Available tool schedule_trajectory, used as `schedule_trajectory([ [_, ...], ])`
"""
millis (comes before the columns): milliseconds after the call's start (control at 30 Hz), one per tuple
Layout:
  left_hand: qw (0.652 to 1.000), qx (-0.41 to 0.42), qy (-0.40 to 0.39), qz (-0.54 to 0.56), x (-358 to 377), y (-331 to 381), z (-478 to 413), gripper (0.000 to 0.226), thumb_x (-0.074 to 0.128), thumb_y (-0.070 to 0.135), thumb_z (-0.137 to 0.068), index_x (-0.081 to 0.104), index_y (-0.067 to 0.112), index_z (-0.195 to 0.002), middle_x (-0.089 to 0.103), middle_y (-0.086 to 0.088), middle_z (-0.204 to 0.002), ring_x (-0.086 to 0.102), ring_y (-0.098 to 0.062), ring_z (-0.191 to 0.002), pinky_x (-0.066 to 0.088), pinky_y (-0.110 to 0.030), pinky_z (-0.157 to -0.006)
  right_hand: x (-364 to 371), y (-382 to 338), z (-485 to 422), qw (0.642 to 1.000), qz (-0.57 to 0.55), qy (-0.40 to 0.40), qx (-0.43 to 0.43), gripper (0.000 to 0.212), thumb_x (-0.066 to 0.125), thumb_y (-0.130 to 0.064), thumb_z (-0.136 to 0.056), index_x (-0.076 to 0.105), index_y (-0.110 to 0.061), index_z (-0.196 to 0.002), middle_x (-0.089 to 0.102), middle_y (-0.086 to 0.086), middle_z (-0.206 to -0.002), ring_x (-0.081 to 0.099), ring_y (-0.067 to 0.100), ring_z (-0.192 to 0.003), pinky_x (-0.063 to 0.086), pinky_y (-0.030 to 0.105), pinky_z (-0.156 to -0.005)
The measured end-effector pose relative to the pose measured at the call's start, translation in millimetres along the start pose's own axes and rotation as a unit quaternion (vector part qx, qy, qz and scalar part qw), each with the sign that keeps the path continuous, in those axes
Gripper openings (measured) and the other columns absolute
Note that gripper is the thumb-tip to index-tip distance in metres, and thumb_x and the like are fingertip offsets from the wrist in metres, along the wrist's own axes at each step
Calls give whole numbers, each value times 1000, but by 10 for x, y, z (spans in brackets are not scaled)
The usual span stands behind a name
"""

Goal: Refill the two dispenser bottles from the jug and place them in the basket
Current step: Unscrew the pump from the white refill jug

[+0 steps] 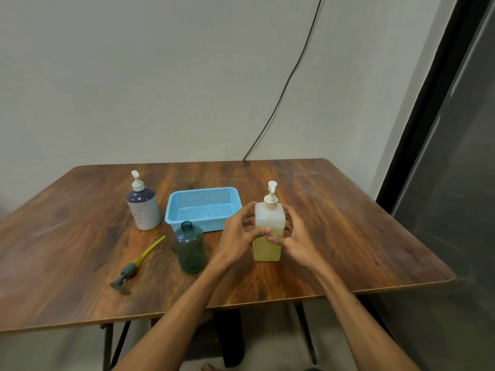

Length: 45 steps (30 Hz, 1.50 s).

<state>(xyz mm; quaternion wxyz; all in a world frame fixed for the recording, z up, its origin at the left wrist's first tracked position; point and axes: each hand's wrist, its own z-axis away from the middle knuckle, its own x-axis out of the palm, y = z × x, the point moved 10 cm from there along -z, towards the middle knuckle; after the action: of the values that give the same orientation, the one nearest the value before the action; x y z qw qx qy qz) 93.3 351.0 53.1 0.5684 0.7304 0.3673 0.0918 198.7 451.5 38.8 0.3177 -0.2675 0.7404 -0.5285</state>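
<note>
Both sides of upright pump bottle [269, 218] clamped: my left hand [238, 234] on left, right hand [297, 236] on right; basket [198, 226] just left.

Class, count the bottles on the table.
3: navy-topped pump bottle left of the basket; uncapped teal bottle before it; square pump bottle between left hand and right hand.

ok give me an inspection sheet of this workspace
surface: wooden table
job's things: blue basket empty; square bottle, pump on, part full, yellowish; green bottle open; loose pump lying flat; white pump bottle upright
clutter: nothing seen
grips: left hand and right hand around square bottle, thumbs on front; hold unclear
cables: black cable down wall
surroundings: pale wall, dark panel at right
</note>
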Motion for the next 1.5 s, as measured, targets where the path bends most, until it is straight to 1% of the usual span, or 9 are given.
schedule_trajectory([
  [167,1000,5,9,-8,-46,23,111,70,80,36,-79,48,25,-140,60,13,-125,59,0,-112,52,-21,-91,65,-35,83,1000,5,-7,6,79,78,1,-78,39,-33,-137,53,-13,-129,56,9,-118,54,18,-77],
  [333,1000,0,10,-18,-41,27,131,68,79,36,-80,46,29,-138,58,14,-126,57,3,-110,50,-12,-84,-85,-157,61,999,31,-20,16,96,81,1,-75,29,-25,-152,44,-4,-148,46,14,-133,49,36,-103],
  [400,1000,-6,9,-16,-47,7,130,68,79,34,-80,45,29,-139,58,13,-127,57,1,-111,50,-11,-82,-214,-387,40,999,43,24,-18,83,78,-1,-78,39,-23,-148,48,-3,-146,47,12,-132,46,38,-106],
  [533,1000,-11,10,-13,-41,-5,126,72,81,33,-77,45,28,-139,58,13,-124,58,-5,-111,51,-14,-80,-211,-765,15,987,75,119,-74,45,85,-25,-75,65,-21,-116,67,-5,-117,61,8,-106,53,26,-87],
  [700,999,-12,32,-27,-34,-20,119,83,87,30,-70,44,22,-141,59,9,-125,58,-3,-103,52,-15,-76,-155,-802,-100,965,150,201,-79,31,89,-33,-64,66,-20,-80,66,-3,-79,57,8,-68,50,26,-59],
  [867,999,-8,36,-31,-46,-56,107,86,86,31,-70,44,20,-143,60,8,-125,58,-1,-104,51,-13,-78,-110,-851,-128,961,182,194,-83,20,84,-20,-75,70,-10,-86,65,-1,-79,56,7,-66,39,17,-57],
  [1100,999,2,32,-26,-44,-4,132,79,86,23,-71,47,24,-139,57,17,-117,57,4,-100,48,-6,-75,-92,-825,-167,996,81,44,-21,37,73,2,-84,65,-5,-119,68,0,-104,66,13,-98,56,23,-84],
  [1300,999,4,38,-25,-47,2,145,73,86,24,-72,49,29,-135,60,15,-116,58,0,-104,49,-9,-77,-84,-816,-78,982,102,151,-45,39,92,-30,-58,62,-25,-83,69,-5,-82,65,11,-76,55,30,-67],
  [1500,999,1,39,-32,-43,-19,141,83,86,28,-71,45,20,-143,60,8,-125,58,-2,-105,49,-8,-77,-134,-730,-123,992,43,120,-17,31,82,-1,-72,72,-11,-99,74,1,-92,71,17,-86,57,26,-72],
])
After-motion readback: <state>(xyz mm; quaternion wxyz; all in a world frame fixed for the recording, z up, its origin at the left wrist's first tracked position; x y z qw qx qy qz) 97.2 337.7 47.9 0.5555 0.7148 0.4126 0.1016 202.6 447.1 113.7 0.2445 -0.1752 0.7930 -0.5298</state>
